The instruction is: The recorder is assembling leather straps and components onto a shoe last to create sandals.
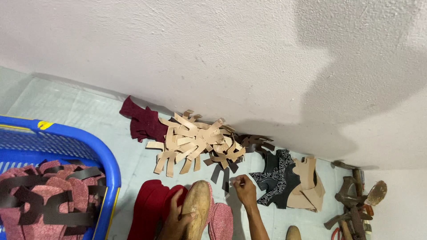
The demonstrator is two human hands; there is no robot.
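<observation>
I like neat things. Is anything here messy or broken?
Nothing looks broken. The tan strap pieces lie in a loose, crisscrossed heap by the wall, a few dark ones spilling towards the right hand. The left hand holds a wooden shoe form.

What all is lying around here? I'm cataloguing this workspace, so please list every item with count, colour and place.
basket: one, blue plastic, far left, holding pink insoles crossed by dark brown straps
maroon pieces: small pile, dark red, by the wall
tan strap pieces: large pile, beige, centre by the wall
brown strap pieces: a few, dark brown, right of the tan pile
black pieces: small pile, black patterned, right of centre
tan flat pieces: a few, beige, beside the black pile
red pieces: stack, red, bottom centre
pink insole: one, pink, bottom centre
metal tools: cluster, rusty brown, far right
wooden shoe form: one, pale wood, bottom centre
left hand: gripping the form
right hand: fingers pinching something small, unclear
</observation>
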